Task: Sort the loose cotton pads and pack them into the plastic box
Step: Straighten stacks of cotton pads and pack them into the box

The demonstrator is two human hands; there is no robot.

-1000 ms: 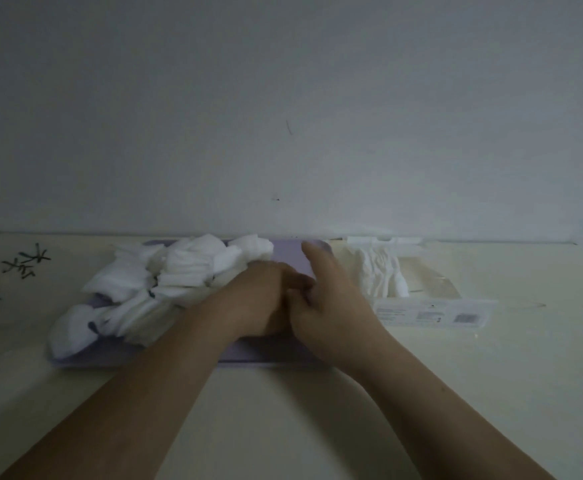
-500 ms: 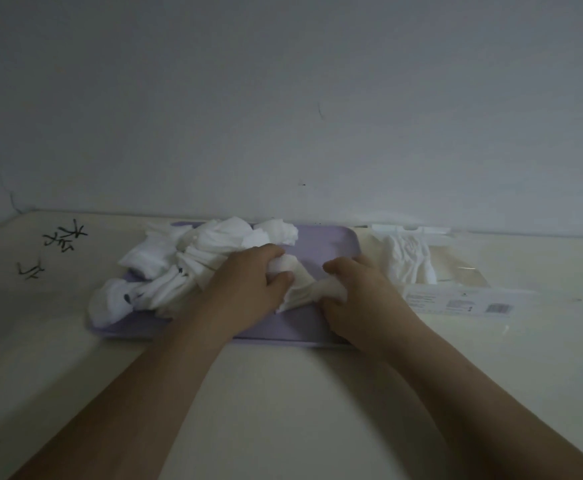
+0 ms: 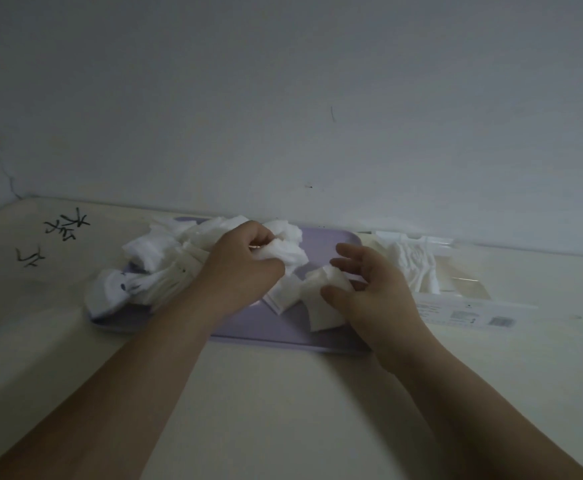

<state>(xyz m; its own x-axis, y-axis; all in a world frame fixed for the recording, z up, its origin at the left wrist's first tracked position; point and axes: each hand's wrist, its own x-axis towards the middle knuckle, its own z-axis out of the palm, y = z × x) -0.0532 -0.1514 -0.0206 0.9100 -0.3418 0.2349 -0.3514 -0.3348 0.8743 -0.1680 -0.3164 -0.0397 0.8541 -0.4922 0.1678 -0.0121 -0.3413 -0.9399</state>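
Surface (image 3: 283,410) cream, black scribbles at left, plain grey wall behind, dim light. One lilac tray (image 3: 317,332), one clear plastic box (image 3: 463,289) right of it, part-filled. Loose cotton pads (image 3: 165,251) heaped on tray, uncountable. Left hand (image 3: 241,268) fingers clamp a bunch; right hand (image 3: 376,292) fingers half-spread, thumb pinning a small stack.

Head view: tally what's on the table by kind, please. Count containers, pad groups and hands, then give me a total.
Purple tray: 1
Clear plastic box: 1
Loose pad heap on the tray: 1; single pads too jumbled to count
Pad stack in the box: 1
Hands holding pads: 2, left hand and right hand
Total: 6
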